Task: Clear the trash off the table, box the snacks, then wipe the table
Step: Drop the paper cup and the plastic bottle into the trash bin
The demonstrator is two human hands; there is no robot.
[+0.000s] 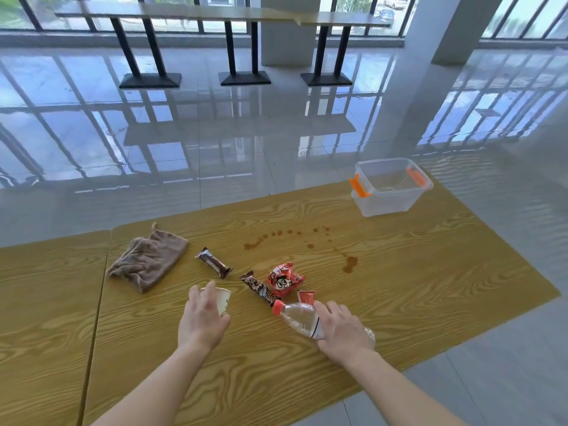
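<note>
Head camera view, looking down on a wood-grain table with both bare forearms reaching in from the near edge. The left hand closes over a white paper cup, fingers curled across its far side and thumb on the near side. The right hand grips a clear plastic bottle lying on its side, its red cap pointing left toward the other hand. Between the hands and just beyond them lie a brown chocolate bar, a crumpled red wrapper touching it, and a small red wrapper scrap against the bottle's shoulder. A second chocolate bar lies just past the cup. Further left, near the table's left edge, sits a bunched brown cloth. Brown liquid drops dot the middle of the table, beyond the wrappers. At the far right corner, well apart from both hands, stands a clear lidless storage box with orange latches.
</note>
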